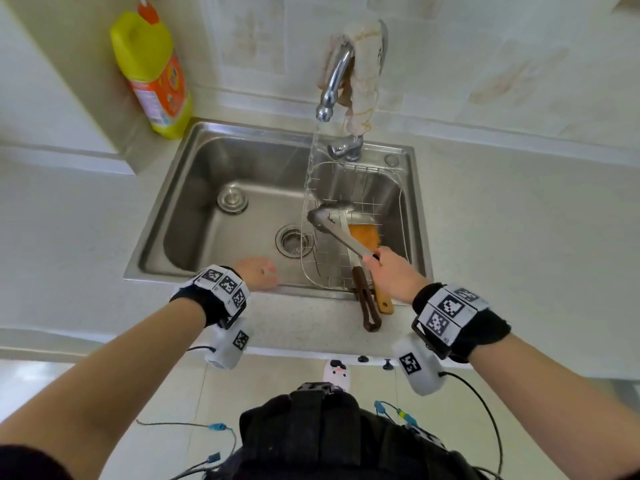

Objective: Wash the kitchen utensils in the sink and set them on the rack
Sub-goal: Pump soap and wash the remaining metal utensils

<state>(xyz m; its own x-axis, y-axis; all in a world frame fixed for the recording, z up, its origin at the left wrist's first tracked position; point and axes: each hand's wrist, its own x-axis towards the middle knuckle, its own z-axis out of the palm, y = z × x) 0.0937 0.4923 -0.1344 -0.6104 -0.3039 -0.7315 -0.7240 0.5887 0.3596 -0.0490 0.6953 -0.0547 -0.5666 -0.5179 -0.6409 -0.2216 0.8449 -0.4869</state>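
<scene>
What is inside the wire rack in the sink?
A wooden spatula and a brown-handled utensil lie in the rack, handles poking over its near edge. The tongs in the right hand cross over them and cover part of the brown-handled utensil's blade.

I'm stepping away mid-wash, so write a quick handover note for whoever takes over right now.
Right hand grips the metal tongs, tips about under the running tap, above the wire rack in the sink.
Left hand rests at the sink's front rim; finger pose unclear.
Wooden spatula and dark-handled utensil lie in the rack, handles out over the counter.
Likely left: finish rinsing the tongs, rack them, shut the tap.
</scene>
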